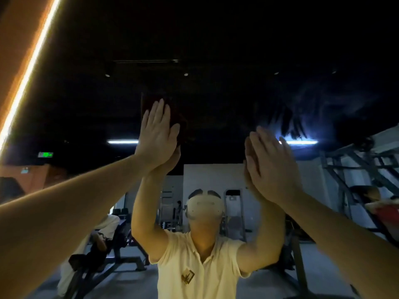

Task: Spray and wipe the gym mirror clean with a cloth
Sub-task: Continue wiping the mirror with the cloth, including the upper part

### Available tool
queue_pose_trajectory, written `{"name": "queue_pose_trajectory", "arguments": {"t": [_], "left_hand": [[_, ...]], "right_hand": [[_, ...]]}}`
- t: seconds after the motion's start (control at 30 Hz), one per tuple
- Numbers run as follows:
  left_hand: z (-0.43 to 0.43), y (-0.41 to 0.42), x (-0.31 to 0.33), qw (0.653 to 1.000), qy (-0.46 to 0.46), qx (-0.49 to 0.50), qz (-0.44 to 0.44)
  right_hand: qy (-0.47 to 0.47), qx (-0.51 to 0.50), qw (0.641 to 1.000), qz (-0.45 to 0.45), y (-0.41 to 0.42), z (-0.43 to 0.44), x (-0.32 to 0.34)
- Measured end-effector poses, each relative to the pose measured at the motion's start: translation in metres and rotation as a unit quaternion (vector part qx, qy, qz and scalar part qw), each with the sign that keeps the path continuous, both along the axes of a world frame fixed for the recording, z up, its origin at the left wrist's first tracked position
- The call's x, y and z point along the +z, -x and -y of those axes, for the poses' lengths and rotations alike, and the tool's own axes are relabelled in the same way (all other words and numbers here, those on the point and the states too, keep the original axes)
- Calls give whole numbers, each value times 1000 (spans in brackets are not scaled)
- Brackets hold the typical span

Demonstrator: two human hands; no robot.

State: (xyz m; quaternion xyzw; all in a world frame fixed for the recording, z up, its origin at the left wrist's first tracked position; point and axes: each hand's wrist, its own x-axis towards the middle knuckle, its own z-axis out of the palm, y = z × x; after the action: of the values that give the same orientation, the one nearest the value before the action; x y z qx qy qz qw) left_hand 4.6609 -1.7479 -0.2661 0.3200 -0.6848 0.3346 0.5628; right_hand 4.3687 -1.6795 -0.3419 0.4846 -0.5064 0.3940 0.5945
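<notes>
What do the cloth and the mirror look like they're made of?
Cloth: probably soft fabric, dark red and matte; it is too dim to tell the weave. Mirror: glass with a glossy finish, since it gives a clear reflection; hazy smears show at upper right.

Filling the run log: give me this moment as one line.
phase: wiping | left hand: flat, presses cloth on mirror | right hand: flat on mirror, holds nothing | streaks: upper right
</notes>
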Motion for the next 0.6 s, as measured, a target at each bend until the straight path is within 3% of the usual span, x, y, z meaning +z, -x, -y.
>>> {"name": "queue_pose_trajectory", "arguments": {"t": [0.2,0.33,0.5,0.6], "left_hand": [[-5,55,32,998,35,52,25],[-17,94,37,996,52,78,13],[-57,209,8,987,103,43,119],[-57,237,-18,973,110,55,196]], "right_hand": [[53,-22,989,139,93,-13,18],[46,-31,991,124,104,-3,21],[47,-3,992,115,108,-3,20],[35,15,995,97,111,-6,17]]}}
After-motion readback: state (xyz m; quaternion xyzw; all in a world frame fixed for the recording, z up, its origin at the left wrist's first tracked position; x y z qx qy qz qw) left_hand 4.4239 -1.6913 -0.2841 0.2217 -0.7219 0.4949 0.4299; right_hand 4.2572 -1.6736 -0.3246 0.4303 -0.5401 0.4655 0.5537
